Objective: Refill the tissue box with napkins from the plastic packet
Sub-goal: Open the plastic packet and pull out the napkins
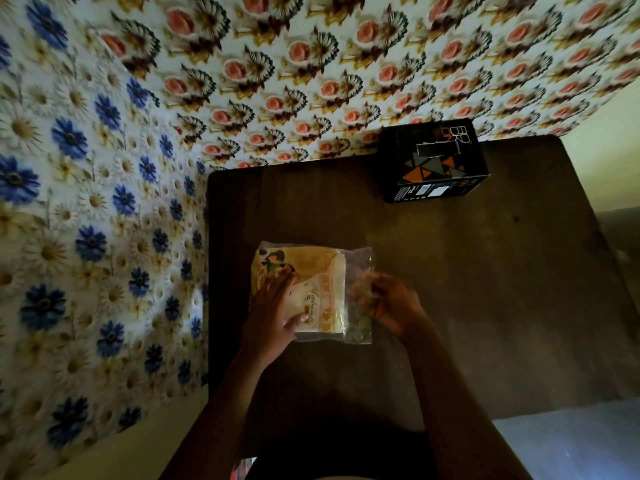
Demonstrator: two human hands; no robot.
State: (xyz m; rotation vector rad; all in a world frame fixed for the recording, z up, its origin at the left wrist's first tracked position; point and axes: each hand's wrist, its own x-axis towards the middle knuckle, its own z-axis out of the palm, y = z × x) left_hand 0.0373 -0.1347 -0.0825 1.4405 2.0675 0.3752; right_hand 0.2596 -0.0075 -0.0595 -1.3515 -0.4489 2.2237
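Left hand (277, 306) presses flat on the plastic packet (311, 289); right hand (388, 303) pinches its clear edge. Both rest on a dark wooden table (485, 289) against floral wallpaper (311, 64), black box (433, 161) beyond.

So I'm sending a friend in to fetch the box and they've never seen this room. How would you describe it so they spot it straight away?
Look at the dark wooden table pushed against the flowered wall. At its far edge, right of middle, stands a black box. It has orange and grey triangles on it, unlike the clear plastic packet of pale napkins lying nearer, under the hands.

Partly legible "BR" on black box (433, 161)
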